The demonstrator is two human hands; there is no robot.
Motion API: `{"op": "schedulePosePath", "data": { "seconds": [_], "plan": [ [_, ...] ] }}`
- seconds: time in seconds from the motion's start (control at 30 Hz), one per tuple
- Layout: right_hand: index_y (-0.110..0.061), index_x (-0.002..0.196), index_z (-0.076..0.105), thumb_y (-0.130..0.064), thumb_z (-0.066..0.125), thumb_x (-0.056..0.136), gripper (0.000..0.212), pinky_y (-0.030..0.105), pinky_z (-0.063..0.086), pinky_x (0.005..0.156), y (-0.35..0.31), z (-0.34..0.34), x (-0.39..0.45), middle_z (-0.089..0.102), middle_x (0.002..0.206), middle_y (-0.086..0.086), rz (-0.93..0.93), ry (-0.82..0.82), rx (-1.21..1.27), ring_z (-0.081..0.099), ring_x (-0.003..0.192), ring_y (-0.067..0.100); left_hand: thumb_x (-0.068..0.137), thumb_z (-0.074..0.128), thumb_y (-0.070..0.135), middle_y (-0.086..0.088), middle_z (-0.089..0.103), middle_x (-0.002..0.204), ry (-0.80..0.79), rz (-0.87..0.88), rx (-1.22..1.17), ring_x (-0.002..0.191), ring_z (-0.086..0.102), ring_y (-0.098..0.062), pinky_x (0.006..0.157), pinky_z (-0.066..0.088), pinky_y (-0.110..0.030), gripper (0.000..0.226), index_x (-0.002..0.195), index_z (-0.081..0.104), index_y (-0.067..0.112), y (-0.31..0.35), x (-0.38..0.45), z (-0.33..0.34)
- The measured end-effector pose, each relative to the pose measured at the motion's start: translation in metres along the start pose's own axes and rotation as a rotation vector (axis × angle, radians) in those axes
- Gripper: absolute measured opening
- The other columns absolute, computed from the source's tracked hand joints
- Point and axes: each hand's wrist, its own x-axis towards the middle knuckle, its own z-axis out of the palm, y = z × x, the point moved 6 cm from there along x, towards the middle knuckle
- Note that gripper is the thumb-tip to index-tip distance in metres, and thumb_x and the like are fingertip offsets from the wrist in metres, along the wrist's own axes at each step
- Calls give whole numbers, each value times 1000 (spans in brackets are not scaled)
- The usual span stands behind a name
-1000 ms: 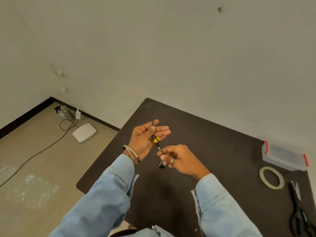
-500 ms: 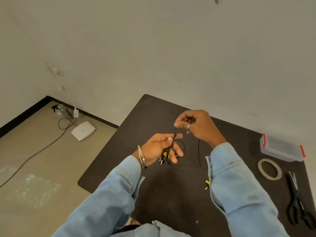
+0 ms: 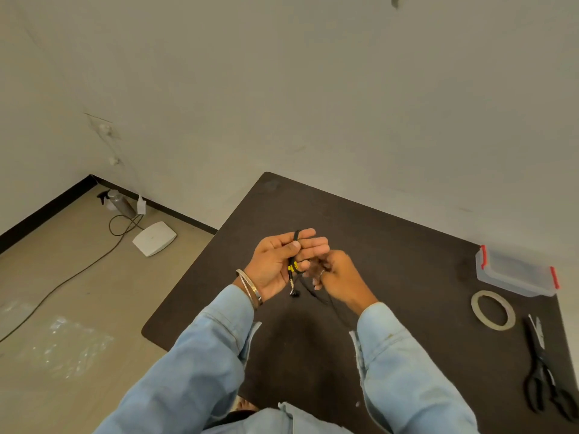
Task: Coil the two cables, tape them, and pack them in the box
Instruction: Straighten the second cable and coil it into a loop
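Both hands (image 3: 308, 264) pinch the black cable (image 3: 294, 264) above the table (image 3: 407, 245).

Right hand (image 3: 336, 274) dropped back beside left hand (image 3: 275, 264); cable (image 3: 294, 264) regathered

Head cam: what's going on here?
A person is coiling a thin black cable over a dark table. The left hand grips the gathered loops; the right hand feeds the loose end. Tape roll, scissors and the closed box sit untouched at right.
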Motion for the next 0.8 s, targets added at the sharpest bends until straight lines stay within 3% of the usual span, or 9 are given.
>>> {"op": "schedulePosePath", "data": {
  "seconds": [0.07,0.13,0.2,0.3,0.43,0.57,0.7,0.8],
  "plan": [
    [-16,77,64,14,49,83,34,27,53,60,-4,12,-5,66,69,-4,-15,-101,-76,60,59,7,97,34,-3,-20,69,108,29,19,-16,92,71,-25,66,60,-27,31,123,50,-7,0,0,-1],
    [-5,93,66,9,52,87,20,27,55,68,-6,22,-11,66,80,3,-10,-223,-109,64,69,11,97,34,-3,-20,68,109,66,45,40,96,70,-26,75,60,-33,31,125,48,-5,2,1,-7],
    [-4,104,66,-2,58,90,16,24,55,72,-11,24,-17,67,80,3,-8,-313,-122,65,71,10,98,34,0,-15,68,111,129,61,238,97,70,-24,80,59,-35,34,132,42,-1,5,2,-16],
    [-7,103,68,-11,63,90,15,19,53,67,-27,9,-22,67,72,-3,-6,-373,-174,63,62,1,100,31,0,-11,66,111,173,50,516,87,72,-13,77,58,-30,40,140,31,0,3,0,-22],
    [-17,89,73,-18,66,87,7,29,55,66,-48,-26,-19,69,71,0,-61,-266,-248,66,64,13,100,28,-1,-15,65,109,140,27,627,75,73,-14,71,59,-27,42,142,26,-2,-3,-1,-23],
    [-20,84,73,-20,72,82,2,27,52,66,-62,-50,-9,71,75,-1,-166,-147,-222,64,67,12,101,29,4,-9,70,102,21,-37,647,83,73,-23,77,59,-35,39,140,33,0,-4,-5,-13],
    [-12,87,72,-10,77,75,13,20,53,72,-71,-66,4,70,81,4,-212,4,63,64,74,11,102,28,11,-9,72,88,-202,-133,524,66,72,-20,74,56,-37,38,137,34,0,-18,-14,14],
    [-15,85,72,-5,75,76,13,21,52,65,-57,-69,13,70,80,-2,-174,126,251,63,74,7,98,32,17,-8,64,72,-265,-138,327,47,63,-16,65,58,-33,41,134,40,-2,-20,-16,27]
  ]
}}
